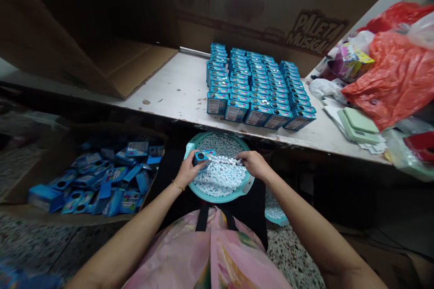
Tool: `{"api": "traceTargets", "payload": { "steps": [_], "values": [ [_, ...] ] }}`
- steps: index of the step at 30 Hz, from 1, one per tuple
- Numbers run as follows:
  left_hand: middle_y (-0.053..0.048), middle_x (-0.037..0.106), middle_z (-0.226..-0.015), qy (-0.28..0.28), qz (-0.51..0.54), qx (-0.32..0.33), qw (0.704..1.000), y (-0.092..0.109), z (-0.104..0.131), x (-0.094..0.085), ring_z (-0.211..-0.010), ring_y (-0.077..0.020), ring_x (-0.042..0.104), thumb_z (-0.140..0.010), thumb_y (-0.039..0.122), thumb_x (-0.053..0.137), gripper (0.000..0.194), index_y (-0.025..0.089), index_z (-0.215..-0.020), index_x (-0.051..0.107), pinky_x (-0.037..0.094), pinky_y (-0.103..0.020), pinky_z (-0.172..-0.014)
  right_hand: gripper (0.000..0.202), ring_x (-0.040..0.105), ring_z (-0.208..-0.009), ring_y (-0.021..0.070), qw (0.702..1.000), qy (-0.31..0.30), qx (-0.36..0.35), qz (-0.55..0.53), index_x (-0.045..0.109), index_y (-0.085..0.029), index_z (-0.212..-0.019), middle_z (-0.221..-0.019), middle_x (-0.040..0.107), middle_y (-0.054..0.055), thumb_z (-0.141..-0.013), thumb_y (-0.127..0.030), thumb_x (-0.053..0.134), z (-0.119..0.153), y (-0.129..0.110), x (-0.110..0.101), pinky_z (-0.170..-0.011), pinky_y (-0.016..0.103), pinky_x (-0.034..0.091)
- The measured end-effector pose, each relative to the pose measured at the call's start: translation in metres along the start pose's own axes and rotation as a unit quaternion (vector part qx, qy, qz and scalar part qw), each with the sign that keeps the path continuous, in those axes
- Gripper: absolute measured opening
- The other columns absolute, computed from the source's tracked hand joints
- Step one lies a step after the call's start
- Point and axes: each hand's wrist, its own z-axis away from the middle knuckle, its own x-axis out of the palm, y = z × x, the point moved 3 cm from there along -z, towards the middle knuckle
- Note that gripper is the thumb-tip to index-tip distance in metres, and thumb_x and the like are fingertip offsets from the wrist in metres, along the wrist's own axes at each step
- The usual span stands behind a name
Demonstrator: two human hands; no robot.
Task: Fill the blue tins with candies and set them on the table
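Your left hand [188,170]: partly closed, fingers and thumb gripping small blue rectangular cardboard box [202,156]. Box tilted, over left part of round turquoise plastic basin [221,199], above small pale rounded pellets [219,180]. Your right hand [255,163]: fingers nearly closed on end of narrow pellet-heaped scoop [225,161], its shape mostly hidden. Scoop spans from right fingertips toward box; whether its tip touches box, cannot tell. Rows of blue boxes [257,115] stand on worn white tabletop [162,95] beyond basin.
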Motion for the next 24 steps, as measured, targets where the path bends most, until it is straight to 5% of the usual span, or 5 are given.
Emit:
{"api": "traceTargets", "payload": {
  "steps": [4,8,18,21,24],
  "values": [
    [-0.001,0.060,-0.090,-0.010,-0.015,0.007,1.000,0.002,0.002,0.003,-0.085,-0.0197,0.056,-0.064,0.030,0.063,0.043,0.021,-0.105,0.054,0.042,-0.032,-0.084,0.034,0.060,-0.087,0.0129,0.999,-0.015,-0.024,-0.037,0.066,-0.027,-0.101,-0.091,0.069,-0.001,-0.078,-0.014,0.045,-0.006,-0.005,0.006,-0.072,0.020,0.041],
    [-0.003,0.061,-0.098,-0.031,-0.031,0.051,0.998,-0.002,0.003,0.011,-0.092,-0.0213,0.056,-0.065,0.025,0.062,0.042,0.022,-0.106,0.055,0.040,-0.034,-0.089,0.036,0.059,-0.092,0.0141,0.999,-0.018,-0.021,0.039,0.063,-0.029,-0.106,-0.096,0.068,0.000,-0.080,-0.014,0.043,-0.001,-0.020,0.001,-0.074,0.020,0.040],
    [-0.006,0.059,-0.107,-0.036,-0.014,0.081,0.996,-0.007,0.000,0.025,-0.103,-0.0240,0.052,-0.065,0.021,0.062,0.041,0.022,-0.106,0.057,0.036,-0.037,-0.095,0.026,0.059,-0.086,0.0205,0.959,-0.031,-0.077,0.271,0.062,-0.017,-0.091,-0.091,0.063,0.012,-0.084,-0.012,0.037,0.010,-0.098,-0.030,-0.070,0.028,0.043],
    [-0.004,0.060,-0.103,-0.010,0.024,0.031,0.999,-0.009,-0.002,0.017,-0.100,-0.0230,0.053,-0.063,0.025,0.066,0.041,0.023,-0.103,0.057,0.037,-0.037,-0.095,0.024,0.059,-0.085,0.0210,0.959,-0.030,-0.068,0.275,0.062,-0.018,-0.086,-0.090,0.063,0.011,-0.082,-0.012,0.039,0.013,-0.080,-0.038,-0.067,0.028,0.044],
    [-0.003,0.060,-0.097,0.017,0.064,-0.035,0.997,-0.022,-0.005,0.010,-0.094,-0.0214,0.056,-0.061,0.032,0.069,0.047,0.021,-0.104,0.054,0.040,-0.038,-0.093,0.025,0.059,-0.086,0.0200,0.964,-0.028,-0.018,0.263,0.062,-0.017,-0.087,-0.093,0.063,0.011,-0.083,-0.011,0.039,0.011,-0.034,-0.024,-0.069,0.028,0.045]
  ]
}}
